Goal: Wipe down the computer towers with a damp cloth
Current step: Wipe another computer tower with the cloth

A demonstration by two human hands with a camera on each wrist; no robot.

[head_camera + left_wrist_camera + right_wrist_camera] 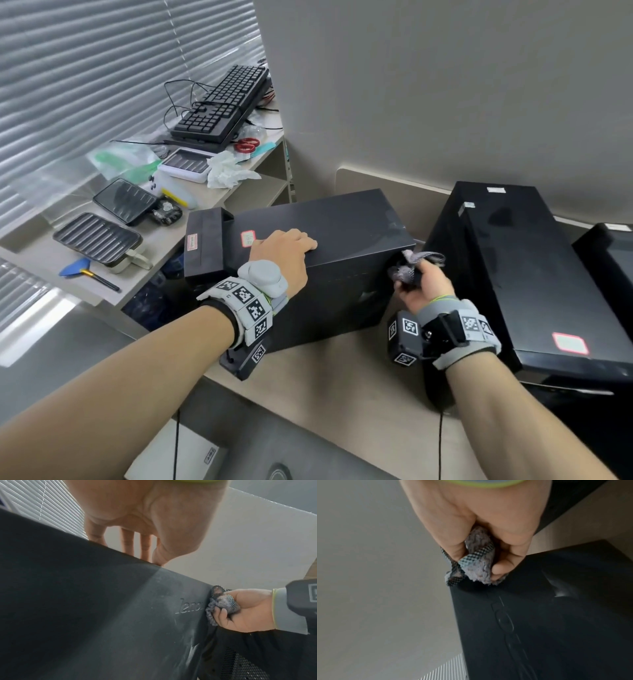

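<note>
The right hand (423, 286) gripped the bunched cloth (407, 265) seemingly against the tower's (318, 253) right end, left hand (284, 250) flat on top.

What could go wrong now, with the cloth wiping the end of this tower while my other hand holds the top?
1. The damp cloth in the right hand is bunched at the corner of the Lenovo tower, near a perforated vent panel; moisture might seep in.
2. The left hand only rests on top, so a hard push could shift the tower.
</note>
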